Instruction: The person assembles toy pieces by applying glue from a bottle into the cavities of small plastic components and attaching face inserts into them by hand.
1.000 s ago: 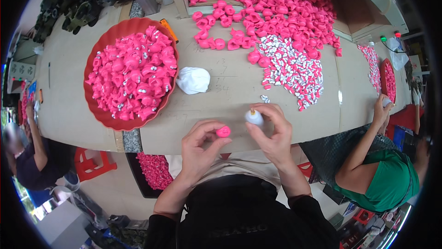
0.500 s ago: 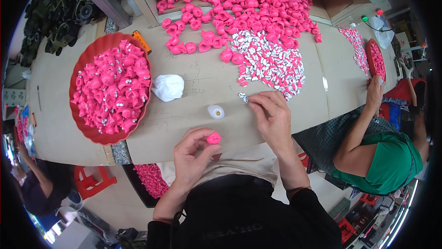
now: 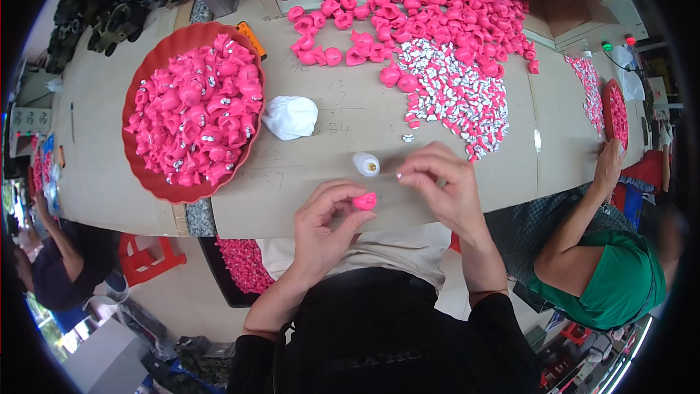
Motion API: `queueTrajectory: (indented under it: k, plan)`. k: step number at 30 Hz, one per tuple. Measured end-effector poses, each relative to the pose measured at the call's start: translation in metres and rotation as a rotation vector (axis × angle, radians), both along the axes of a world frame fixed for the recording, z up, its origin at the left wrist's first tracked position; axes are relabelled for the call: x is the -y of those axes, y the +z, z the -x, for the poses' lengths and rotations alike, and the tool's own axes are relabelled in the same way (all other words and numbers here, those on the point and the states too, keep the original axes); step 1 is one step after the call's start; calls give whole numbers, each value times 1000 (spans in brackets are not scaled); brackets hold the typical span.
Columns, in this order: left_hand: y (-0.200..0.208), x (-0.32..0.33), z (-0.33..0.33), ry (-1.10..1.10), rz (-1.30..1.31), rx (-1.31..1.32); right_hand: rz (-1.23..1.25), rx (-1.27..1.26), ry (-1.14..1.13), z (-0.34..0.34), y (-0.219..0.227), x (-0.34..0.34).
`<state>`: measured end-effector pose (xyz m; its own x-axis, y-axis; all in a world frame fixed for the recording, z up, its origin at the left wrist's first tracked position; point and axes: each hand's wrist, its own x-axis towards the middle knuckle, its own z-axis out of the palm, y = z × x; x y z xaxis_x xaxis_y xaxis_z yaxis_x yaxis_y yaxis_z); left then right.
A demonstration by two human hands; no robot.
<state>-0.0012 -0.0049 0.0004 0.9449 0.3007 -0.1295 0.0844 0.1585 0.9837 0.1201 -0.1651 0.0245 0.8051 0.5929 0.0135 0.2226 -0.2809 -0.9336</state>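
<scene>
Between the thumb and fingers of my left hand (image 3: pixel 324 223) is a small pink plastic toy part (image 3: pixel 364 201), held over the table's near edge. My right hand (image 3: pixel 445 182) pinches a tiny white piece (image 3: pixel 399 175), mostly covered by the fingertips, a short way right of the pink part. A white bottle (image 3: pixel 366 164) with a gold-coloured tip lies just beyond my hands. One loose white-and-black eye-like piece (image 3: pixel 407 137) rests on the table past my right fingers. Farther off spreads a heap of small white-and-pink pieces (image 3: pixel 459 99).
A scalloped red basin (image 3: pixel 131 139) of pink parts with eyes stands at left, beside a crumpled white cloth (image 3: pixel 291 118) and an orange cutter (image 3: pixel 252 40). Hollow pink parts (image 3: pixel 437 15) pile up at the back. A co-worker in green (image 3: pixel 612 270) sits at right.
My right hand has picked up a tiny white piece from beside the heap and drawn it nearer the pink part. My left hand keeps its hold. The whole view has shifted slightly.
</scene>
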Motion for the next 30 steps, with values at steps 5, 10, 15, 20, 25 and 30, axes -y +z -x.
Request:
queueTrajectory:
  k: [5, 10, 15, 20, 25, 30]
  plan:
    - [-6, 5, -1, 48, -74, 53, -356, -475, -21, 32, -12, -1]
    - [-6, 6, -1, 46, -200, 96, -368, -545, -13, 36, -11, -6]
    - [-3, 3, -1, -10, -253, 122, -315, -634, -58, 33, -7, -4]
    - [-4, 4, 0, -9, -113, 95, -268, -800, 33, 24, -3, -4]
    - [-4, 2, -3, -25, -236, 196, -211, -787, 36, 23, -5, -3]
    - [-3, 5, -3, -2, -296, 220, -243, -770, 15, 25, -10, -1]
